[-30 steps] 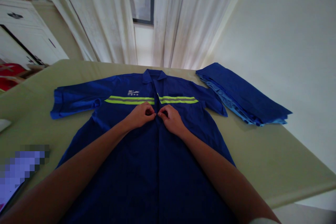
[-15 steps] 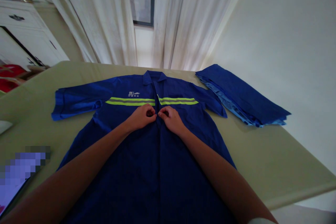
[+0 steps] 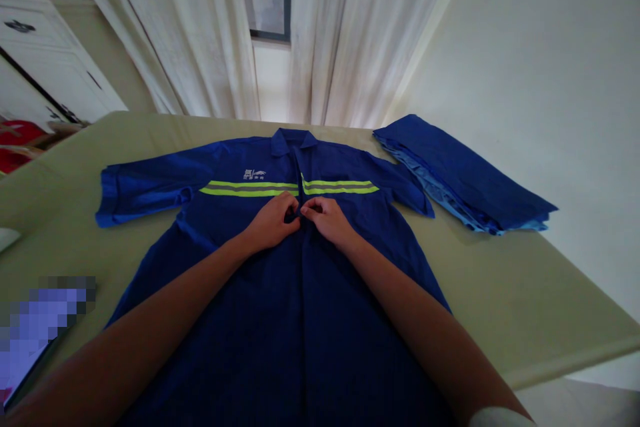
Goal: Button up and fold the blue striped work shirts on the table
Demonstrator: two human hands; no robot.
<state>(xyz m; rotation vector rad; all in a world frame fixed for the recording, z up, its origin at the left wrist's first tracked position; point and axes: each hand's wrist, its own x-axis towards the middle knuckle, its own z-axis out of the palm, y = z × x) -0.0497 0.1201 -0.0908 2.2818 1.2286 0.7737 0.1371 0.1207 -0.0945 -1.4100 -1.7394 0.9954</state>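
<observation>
A dark blue work shirt lies front up with its collar away from me and its sleeves spread. Yellow-green and grey bands cross its chest, and a white logo sits above the left-hand band. At the front opening, just below the bands, my left hand pinches one edge of the placket. My right hand pinches the facing edge, its fingertips almost meeting the left ones. Any button between the fingers is too small or hidden to make out.
Folded blue garments lie stacked at the table's right back. A device with a blurred-out screen rests at the left front. The table has a pale green cover. Curtains hang behind it; a white cabinet stands at back left.
Both hands stay at the placket below the bands, with fingers shifting slightly and the right hand's fingertips pressing closer together. The view has tilted a little.
</observation>
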